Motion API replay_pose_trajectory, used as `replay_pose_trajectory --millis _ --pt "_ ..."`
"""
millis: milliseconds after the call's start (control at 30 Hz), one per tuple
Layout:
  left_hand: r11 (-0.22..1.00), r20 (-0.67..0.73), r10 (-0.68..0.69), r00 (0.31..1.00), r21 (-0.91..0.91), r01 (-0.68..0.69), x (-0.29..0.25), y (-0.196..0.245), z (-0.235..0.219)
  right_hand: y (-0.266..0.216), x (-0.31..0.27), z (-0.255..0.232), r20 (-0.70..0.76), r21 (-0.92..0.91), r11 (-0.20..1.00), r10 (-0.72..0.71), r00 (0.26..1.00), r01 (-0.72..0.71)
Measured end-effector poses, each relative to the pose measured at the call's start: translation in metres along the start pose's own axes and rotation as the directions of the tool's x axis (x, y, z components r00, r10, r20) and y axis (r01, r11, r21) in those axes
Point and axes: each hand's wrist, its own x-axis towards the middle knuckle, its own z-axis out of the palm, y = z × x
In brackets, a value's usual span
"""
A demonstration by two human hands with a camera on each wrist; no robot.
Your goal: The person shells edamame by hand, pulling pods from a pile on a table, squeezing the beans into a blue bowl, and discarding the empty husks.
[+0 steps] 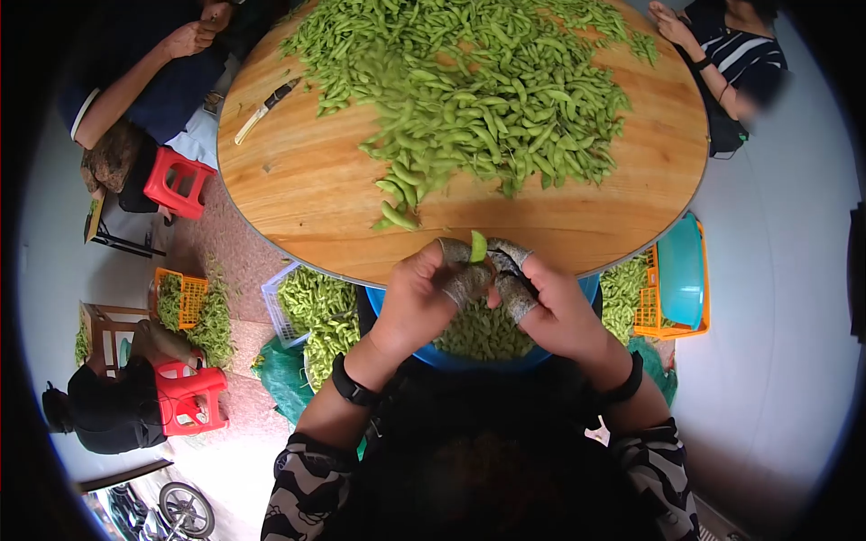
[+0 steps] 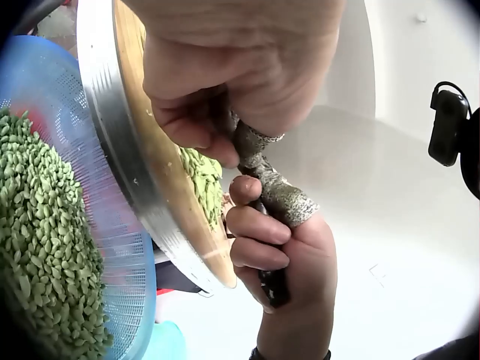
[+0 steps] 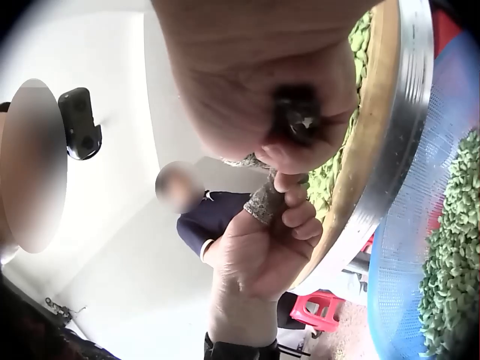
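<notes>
Over the near edge of the round wooden table (image 1: 316,230), both hands meet with grey speckled sleeves on thumbs and forefingers. My left hand (image 1: 417,293) pinches a green soybean pod (image 1: 478,245) that stands up between the fingertips. The right hand (image 1: 564,311), close against it, has its fingers curled round a black handle (image 2: 276,289); the working end of this tool is hidden among the fingers. The handle's butt shows at the right palm in the right wrist view. Directly below the hands, a blue basket (image 2: 131,285) holds shelled green beans (image 2: 45,247).
A large heap of pods (image 1: 505,108) covers much of the table. A black-handled knife (image 1: 267,112) lies at its left. Crates of pods (image 1: 316,302) flank the lap, with a teal basin (image 1: 680,270) at right. Other people sit around, with red stools (image 1: 191,397) at left.
</notes>
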Motion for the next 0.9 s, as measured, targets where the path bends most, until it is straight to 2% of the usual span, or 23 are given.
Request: replay_pose_trajectory --millis 100,200,233,267,300,333,367,400,433,467,500,533,567,600,633,667,700,733,767,800,833,867,900 --pt "0.996 0.020 0.076 0.997 0.051 -0.077 0.002 0.001 0.002 -0.005 0.001 -0.007 0.050 0.051 0.993 0.104 0.993 -0.106" --pt "0.971 -0.012 0.152 0.988 0.190 -0.147 0.002 0.008 0.003 0.001 0.004 -0.010 0.087 -0.044 0.998 0.038 0.996 -0.034" --pt "0.941 -0.024 0.152 0.988 0.310 -0.137 0.002 0.010 0.002 -0.004 0.005 -0.010 0.088 -0.048 0.998 0.034 0.996 -0.030" --pt "0.896 -0.037 0.153 0.987 0.426 -0.123 0.002 0.011 0.001 -0.012 0.005 -0.009 0.073 0.074 0.984 0.160 0.984 -0.165" --pt "0.896 -0.040 0.158 0.987 0.426 -0.126 0.002 0.012 0.001 -0.020 0.006 -0.009 0.073 0.194 0.936 0.285 0.956 -0.294" --pt "0.977 -0.028 0.109 0.994 0.190 -0.102 0.003 0.013 0.000 -0.025 0.007 -0.011 0.075 0.192 0.937 0.282 0.957 -0.291" --pt "0.996 -0.004 0.064 0.998 -0.058 -0.065 0.003 0.013 -0.001 -0.029 0.008 -0.015 0.186 0.443 0.808 0.342 0.921 -0.389" --pt "0.996 -0.006 0.068 0.998 -0.059 -0.068 0.003 0.012 -0.005 -0.031 0.008 -0.018 0.308 0.642 0.602 0.365 0.879 -0.475" --pt "0.931 0.100 -0.014 0.995 -0.363 0.049 0.002 0.008 -0.012 -0.031 0.008 -0.020 0.310 0.638 0.605 0.364 0.878 -0.476" --pt "0.765 0.225 -0.057 0.973 -0.616 0.187 0.001 0.007 -0.015 -0.030 0.009 -0.021 0.392 0.702 0.501 0.322 0.862 -0.506" --pt "0.724 0.264 -0.090 0.960 -0.645 0.245 0.000 0.010 -0.014 -0.030 0.009 -0.022 0.466 0.749 0.388 0.269 0.843 -0.537" --pt "0.725 0.261 -0.085 0.962 -0.646 0.239 0.001 0.008 -0.013 -0.029 0.010 -0.021 0.468 0.746 0.393 0.267 0.843 -0.538" --pt "0.906 0.163 -0.088 0.983 -0.396 0.147 0.003 0.004 -0.013 -0.028 0.011 -0.021 0.425 0.712 0.449 0.335 0.841 -0.540" --pt "0.993 0.066 -0.059 0.996 -0.099 0.065 0.005 0.003 -0.011 -0.026 0.011 -0.021 0.375 0.673 0.503 0.400 0.836 -0.543" --pt "0.971 -0.037 0.152 0.988 0.191 -0.142 0.003 0.002 -0.003 -0.023 0.007 -0.015 0.201 0.447 0.784 0.380 0.903 -0.430" --pt "0.972 -0.041 0.154 0.987 0.186 -0.144 0.002 0.005 -0.001 -0.020 0.003 -0.006 0.048 0.135 0.947 0.289 0.956 -0.293" --pt "0.741 -0.016 0.360 0.933 0.613 -0.275 0.002 0.007 0.000 -0.018 0.003 -0.001 -0.009 0.007 0.981 0.194 0.981 -0.194" --pt "0.325 0.103 0.516 0.851 0.895 -0.305 0.002 0.008 0.000 -0.015 0.001 0.001 -0.007 0.006 0.981 0.195 0.981 -0.195" --pt "0.233 0.133 0.559 0.818 0.922 -0.309 0.001 0.006 0.004 -0.012 0.000 0.002 -0.021 0.034 0.977 0.209 0.978 -0.208" --pt "0.232 0.132 0.560 0.818 0.923 -0.307 0.001 0.004 0.005 -0.010 0.000 0.003 -0.036 0.062 0.973 0.224 0.974 -0.221" --pt "0.217 0.132 0.581 0.803 0.926 -0.310 0.002 0.001 0.005 -0.011 -0.001 0.002 -0.007 0.215 0.930 0.305 0.952 -0.297" --pt "0.204 0.133 0.601 0.788 0.928 -0.313 0.002 -0.002 0.005 -0.013 -0.002 0.002 -0.008 0.215 0.930 0.305 0.952 -0.297" --pt "0.205 0.134 0.600 0.788 0.927 -0.313 0.000 -0.004 0.006 -0.015 -0.003 0.002 0.045 0.379 0.855 0.364 0.930 -0.353"
